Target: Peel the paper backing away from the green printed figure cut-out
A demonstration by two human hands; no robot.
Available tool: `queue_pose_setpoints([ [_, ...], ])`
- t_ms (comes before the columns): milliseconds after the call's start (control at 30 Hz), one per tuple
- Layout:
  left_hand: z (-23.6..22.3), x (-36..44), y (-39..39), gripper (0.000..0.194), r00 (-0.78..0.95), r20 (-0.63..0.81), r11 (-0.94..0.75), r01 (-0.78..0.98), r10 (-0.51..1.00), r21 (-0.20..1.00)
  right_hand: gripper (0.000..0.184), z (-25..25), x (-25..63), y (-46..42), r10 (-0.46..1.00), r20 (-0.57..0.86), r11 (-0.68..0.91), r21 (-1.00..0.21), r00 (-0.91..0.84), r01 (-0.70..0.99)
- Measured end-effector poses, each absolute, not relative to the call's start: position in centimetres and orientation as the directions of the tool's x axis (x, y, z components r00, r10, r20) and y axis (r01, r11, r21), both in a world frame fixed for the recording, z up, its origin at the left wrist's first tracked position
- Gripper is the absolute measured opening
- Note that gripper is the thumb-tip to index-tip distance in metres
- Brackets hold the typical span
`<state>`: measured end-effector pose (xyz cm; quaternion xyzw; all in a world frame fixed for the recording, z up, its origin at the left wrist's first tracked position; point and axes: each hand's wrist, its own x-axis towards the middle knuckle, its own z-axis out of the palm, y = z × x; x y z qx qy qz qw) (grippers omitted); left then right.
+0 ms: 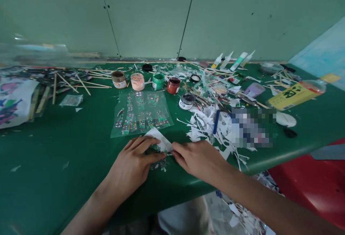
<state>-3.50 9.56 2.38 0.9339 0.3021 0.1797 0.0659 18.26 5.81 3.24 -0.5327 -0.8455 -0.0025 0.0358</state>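
My left hand [133, 163] and my right hand [198, 159] meet near the front edge of the green table [54, 148]. Between them lies a small clear sticker piece with a white backing paper [159, 138] partly peeled up. My left fingers press down on the piece. The fingertips of my right hand pinch the paper's edge. Just beyond the hands lies a clear sheet of printed stickers [141, 114].
Small paint jars [137, 81] stand in a row behind the sheet. White paper scraps [205, 123] litter the right side, with glue tubes [231, 60] and a yellow bottle [293, 94] further back. Wooden sticks [78, 82] and printed sheets lie at the left. A red seat [309, 181] stands at the lower right.
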Motion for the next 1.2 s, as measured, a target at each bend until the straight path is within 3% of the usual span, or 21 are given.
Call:
queue_pose_setpoints([
  [200, 2.3, -3.5, 9.5, 0.06, 0.75, 0.306, -0.81, 0.54, 0.586, 0.229, 0.023, 3.3, 18.1, 5.7, 0.894, 0.062, 0.445, 0.009, -0.445, 0.896],
  [367, 2.3, -3.5, 9.5, 0.059, 0.752, 0.291, -0.807, 0.548, 0.591, 0.223, 0.012, 3.8, 17.9, 5.5, 0.863, -0.061, 0.505, 0.079, -0.501, 0.86],
  [567, 2.3, -3.6, 9.6, 0.057, 0.754, 0.289, -0.808, 0.549, 0.589, 0.215, 0.018, 4.0, 18.9, 5.3, 0.842, -0.149, 0.533, 0.082, -0.518, 0.842],
  [733, 2.1, -3.6, 9.5, 0.055, 0.743, 0.331, -0.813, 0.544, 0.582, 0.209, 0.014, 4.1, 20.6, 4.8, 0.86, -0.053, 0.51, 0.12, -0.508, 0.852],
  [933, 2.1, -3.6, 9.3, 0.05, 0.706, 0.369, -0.787, 0.601, 0.605, 0.14, 0.029, 3.3, 20.1, 3.5, 0.845, 0.186, 0.495, 0.086, -0.502, 0.865],
  [1200, 2.5, -3.2, 9.0, 0.044, 0.679, 0.38, -0.746, 0.664, 0.627, 0.045, 0.028, 3.0, 19.7, 4.2, 0.894, 0.169, 0.431, -0.064, -0.416, 0.9],
])
